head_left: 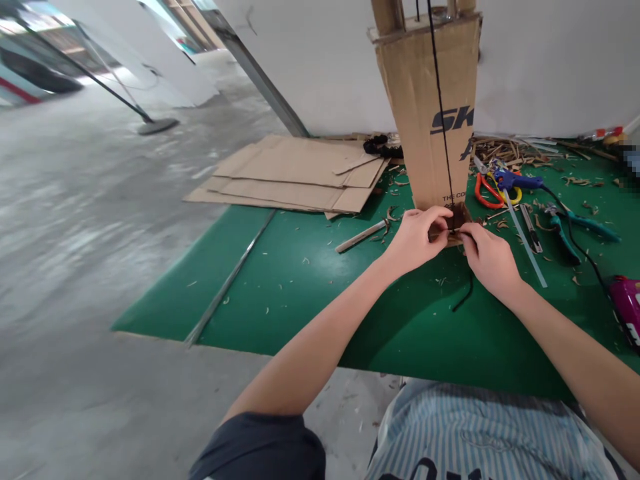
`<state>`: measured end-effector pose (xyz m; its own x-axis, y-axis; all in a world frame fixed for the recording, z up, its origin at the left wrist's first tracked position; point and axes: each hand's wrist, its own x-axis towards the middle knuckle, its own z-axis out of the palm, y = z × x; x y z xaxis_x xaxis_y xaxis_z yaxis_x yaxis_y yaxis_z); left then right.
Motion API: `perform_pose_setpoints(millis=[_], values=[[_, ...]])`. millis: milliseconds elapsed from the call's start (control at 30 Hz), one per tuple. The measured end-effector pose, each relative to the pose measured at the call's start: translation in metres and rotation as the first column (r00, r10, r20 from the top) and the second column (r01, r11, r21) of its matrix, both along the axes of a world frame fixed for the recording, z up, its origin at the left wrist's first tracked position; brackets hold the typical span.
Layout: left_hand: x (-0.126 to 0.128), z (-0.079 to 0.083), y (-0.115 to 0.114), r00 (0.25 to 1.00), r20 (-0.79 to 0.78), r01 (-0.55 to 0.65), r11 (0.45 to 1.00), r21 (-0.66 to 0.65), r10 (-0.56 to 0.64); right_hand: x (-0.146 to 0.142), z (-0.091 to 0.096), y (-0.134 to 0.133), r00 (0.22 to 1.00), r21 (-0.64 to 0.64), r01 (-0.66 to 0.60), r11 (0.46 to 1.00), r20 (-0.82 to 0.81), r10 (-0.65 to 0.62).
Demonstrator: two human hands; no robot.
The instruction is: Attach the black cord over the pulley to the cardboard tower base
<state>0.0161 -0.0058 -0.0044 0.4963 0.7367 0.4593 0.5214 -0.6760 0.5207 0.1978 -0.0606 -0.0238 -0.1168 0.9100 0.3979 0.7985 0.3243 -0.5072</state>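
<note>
A tall cardboard column with dark printed letters stands upright on the green tabletop. Down its front runs a black cord, which reaches a small opening at the column's base. My left hand is closed at that opening, thumb and fingers pinched by the cord. From the other side my right hand pinches at the same spot, its fingertips close to the left ones. Below the hands a loose cord end lies curved on the table. The fingers partly hide what they grip.
Stacked cardboard sheets lie at the back left, near a cardboard strip. To the right are orange-handled scissors, a blue glue gun, a glue stick, a cutter knife, and teal pliers. Scraps are scattered about.
</note>
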Motion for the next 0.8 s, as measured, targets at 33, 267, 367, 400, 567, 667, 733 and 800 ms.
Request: perform_pose_setpoints(millis=[33,267,367,400,567,667,733,800], values=[[0.0,0.0,-0.001,1.0,-0.004,-0.004,1.0,-0.005,0.004,0.0,0.0,0.001,1.0,0.016,-0.003,1.0,0.004,0.003],[0.002,0.001,-0.004,1.0,0.0,-0.008,0.999,-0.041,0.008,-0.004,-0.005,0.01,0.997,0.032,0.006,0.999,-0.071,-0.004],[0.002,0.001,-0.004,1.0,0.017,-0.014,0.998,-0.066,0.015,-0.004,-0.007,0.012,0.989,0.038,-0.03,0.999,-0.146,0.036],[0.002,0.001,-0.004,1.0,0.025,-0.011,0.997,-0.071,0.013,-0.005,-0.008,0.012,0.983,0.041,-0.037,0.999,-0.176,0.043],[0.002,-0.001,-0.002,1.0,-0.015,0.002,0.999,-0.039,-0.003,-0.006,-0.008,0.012,0.936,-0.027,-0.064,0.998,-0.35,0.051],[0.002,-0.004,-0.001,0.998,-0.068,-0.003,1.0,0.029,0.005,-0.007,-0.008,0.011,0.898,-0.098,-0.09,0.991,-0.437,0.038],[0.002,-0.006,-0.001,0.996,-0.092,-0.001,0.996,0.092,0.01,-0.007,-0.009,0.011,0.874,-0.141,-0.112,0.984,-0.485,0.029],[0.002,-0.009,0.0,0.994,-0.109,0.008,0.988,0.153,0.009,-0.007,-0.008,0.012,0.858,-0.168,-0.119,0.979,-0.513,0.017]])
